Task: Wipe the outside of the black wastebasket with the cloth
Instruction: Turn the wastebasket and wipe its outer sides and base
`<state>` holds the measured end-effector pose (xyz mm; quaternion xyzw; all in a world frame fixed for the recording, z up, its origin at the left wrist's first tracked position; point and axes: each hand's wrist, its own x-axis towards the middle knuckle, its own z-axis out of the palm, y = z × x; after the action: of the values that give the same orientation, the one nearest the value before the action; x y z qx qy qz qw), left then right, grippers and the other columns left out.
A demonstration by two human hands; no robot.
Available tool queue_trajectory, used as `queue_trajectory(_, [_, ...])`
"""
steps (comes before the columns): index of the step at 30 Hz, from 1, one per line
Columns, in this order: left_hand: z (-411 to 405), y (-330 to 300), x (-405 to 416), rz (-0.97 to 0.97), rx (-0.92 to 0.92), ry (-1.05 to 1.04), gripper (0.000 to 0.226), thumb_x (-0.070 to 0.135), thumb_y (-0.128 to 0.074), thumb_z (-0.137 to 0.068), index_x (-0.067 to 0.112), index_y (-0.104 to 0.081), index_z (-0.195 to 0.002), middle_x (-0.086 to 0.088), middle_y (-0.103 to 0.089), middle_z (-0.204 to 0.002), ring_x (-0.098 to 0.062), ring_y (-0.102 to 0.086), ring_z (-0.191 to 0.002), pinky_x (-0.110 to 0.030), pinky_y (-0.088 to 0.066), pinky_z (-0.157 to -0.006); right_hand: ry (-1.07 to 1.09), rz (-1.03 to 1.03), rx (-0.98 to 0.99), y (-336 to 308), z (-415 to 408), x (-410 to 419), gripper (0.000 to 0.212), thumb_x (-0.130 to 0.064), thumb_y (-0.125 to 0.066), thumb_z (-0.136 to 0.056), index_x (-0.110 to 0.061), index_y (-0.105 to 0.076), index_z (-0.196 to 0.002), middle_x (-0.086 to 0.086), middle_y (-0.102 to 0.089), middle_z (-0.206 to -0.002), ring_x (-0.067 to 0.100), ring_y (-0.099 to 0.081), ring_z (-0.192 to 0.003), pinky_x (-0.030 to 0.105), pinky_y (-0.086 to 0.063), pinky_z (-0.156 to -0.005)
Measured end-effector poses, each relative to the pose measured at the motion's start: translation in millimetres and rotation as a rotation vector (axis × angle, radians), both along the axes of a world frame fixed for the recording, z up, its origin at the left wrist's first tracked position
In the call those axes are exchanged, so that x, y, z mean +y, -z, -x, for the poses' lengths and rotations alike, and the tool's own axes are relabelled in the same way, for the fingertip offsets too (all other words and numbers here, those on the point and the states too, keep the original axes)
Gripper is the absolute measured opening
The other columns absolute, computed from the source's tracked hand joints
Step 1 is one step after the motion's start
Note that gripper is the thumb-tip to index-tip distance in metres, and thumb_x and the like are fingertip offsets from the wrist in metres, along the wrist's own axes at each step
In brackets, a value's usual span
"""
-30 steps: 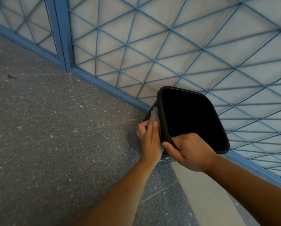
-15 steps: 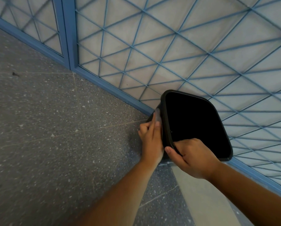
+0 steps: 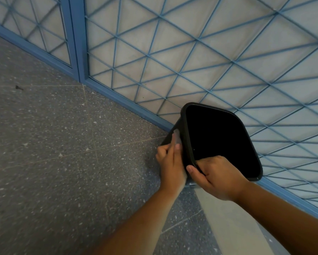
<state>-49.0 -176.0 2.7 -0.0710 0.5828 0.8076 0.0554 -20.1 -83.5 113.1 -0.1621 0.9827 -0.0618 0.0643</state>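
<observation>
1. The blue lattice gate [image 3: 200, 57] fills the upper part of the view, its bottom rail running just behind the right hand's grip; no writing or brand shows on it.
2. The speckled grey floor [image 3: 53, 153] spreads out to the left of both hands, with a pale strip below the right forearm.
3. The black wastebasket [image 3: 174, 133] is tilted, its open mouth turned up toward the camera and its long axis slanting down and away toward the floor by the gate's rail. No label can be read on it.
4. The right hand [image 3: 219, 178] reaches in from the lower right and grips the near corner of the rim, thumb lying on the outside and fingers curled over the edge into the mouth.
5. The left hand [image 3: 172, 162] comes up from below, just left of the right hand's grip, fingers extended flat against the basket's left outer wall, pressing the cloth there.
6. The cloth [image 3: 177, 138], pale and thin, shows beyond the left fingertips, lying against that outer wall just under the rim.
</observation>
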Motion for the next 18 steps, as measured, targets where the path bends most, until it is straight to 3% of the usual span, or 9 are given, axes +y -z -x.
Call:
queue_trajectory(2, [-8,-2,2,0.073,0.123,0.021,0.049,0.042,-0.039,-0.106,0.021,-0.056,-0.147,0.019,-0.041,-0.108,-0.021,-0.049,-0.115,-0.034,-0.043,-0.11,-0.013,-0.004,-0.003,1,0,2,0.051,-0.053,-0.021,-0.095,-0.024,-0.05,-0.064,-0.007,-0.05,-0.055,0.01,-0.045,-0.049,0.031,-0.041,-0.054])
queue_trajectory(3, [-13,0,0,0.062,0.132,0.024,0.048,0.041,-0.039,-0.107,0.018,-0.055,-0.146,0.018,-0.041,-0.109,-0.022,-0.05,-0.115,-0.036,-0.043,-0.108,-0.006,0.003,-0.003,0,-1,2,0.052,-0.053,-0.021,-0.095,-0.024,-0.05,-0.064,-0.007,-0.05,-0.054,0.011,-0.046,-0.048,0.031,-0.042,-0.053])
queue_trajectory(6, [-10,11,0,-0.051,-0.03,-0.007,0.043,0.025,-0.043,-0.111,0.0,-0.05,-0.145,0.002,-0.042,-0.11,-0.041,-0.051,-0.123,-0.054,-0.042,-0.115,0.024,0.014,-0.003,1,-2,3,0.051,-0.052,-0.024,-0.095,-0.024,-0.051,-0.062,-0.008,-0.05,-0.053,0.01,-0.047,-0.048,0.031,-0.042,-0.052])
queue_trajectory(8, [-9,-2,0,-0.107,-0.029,-0.009,0.054,0.039,-0.047,-0.106,0.002,-0.053,-0.144,0.0,-0.043,-0.111,-0.047,-0.051,-0.123,-0.06,-0.043,-0.113,0.01,0.018,0.0,1,-1,2,0.05,-0.052,-0.024,-0.095,-0.025,-0.049,-0.062,-0.009,-0.048,-0.053,0.01,-0.045,-0.048,0.03,-0.041,-0.052])
queue_trajectory(10, [-17,-7,0,-0.11,0.04,0.026,0.062,0.05,-0.045,-0.1,0.01,-0.054,-0.146,0.002,-0.043,-0.112,-0.046,-0.05,-0.121,-0.057,-0.045,-0.112,0.001,0.008,-0.002,0,-1,2,0.051,-0.052,-0.023,-0.095,-0.024,-0.049,-0.062,-0.008,-0.048,-0.053,0.01,-0.044,-0.048,0.031,-0.041,-0.053])
queue_trajectory(14, [-17,11,-6,-0.034,-0.051,0.009,0.049,0.032,-0.043,-0.11,-0.005,-0.05,-0.143,-0.007,-0.045,-0.114,-0.043,-0.051,-0.124,-0.059,-0.043,-0.112,0.036,0.004,-0.022,-2,-2,0,0.056,-0.054,-0.021,-0.093,-0.021,-0.056,-0.065,-0.006,-0.054,-0.055,0.011,-0.049,-0.05,0.035,-0.045,-0.055])
queue_trajectory(16, [-10,-1,-3,0.066,-0.003,0.009,0.06,0.047,-0.039,-0.106,0.003,-0.054,-0.143,-0.009,-0.047,-0.118,-0.038,-0.05,-0.123,-0.053,-0.043,-0.112,0.026,0.01,-0.008,-1,0,0,0.053,-0.053,-0.023,-0.094,-0.021,-0.053,-0.063,-0.008,-0.05,-0.054,0.01,-0.046,-0.048,0.034,-0.043,-0.054])
queue_trajectory(18, [-16,-10,-1,0.081,0.098,0.02,0.057,0.05,-0.036,-0.102,0.027,-0.052,-0.151,0.005,-0.045,-0.114,-0.034,-0.051,-0.117,-0.042,-0.044,-0.112,0.007,0.004,-0.011,-1,1,0,0.051,-0.052,-0.023,-0.094,-0.023,-0.05,-0.063,-0.008,-0.048,-0.053,0.01,-0.044,-0.048,0.033,-0.042,-0.053])
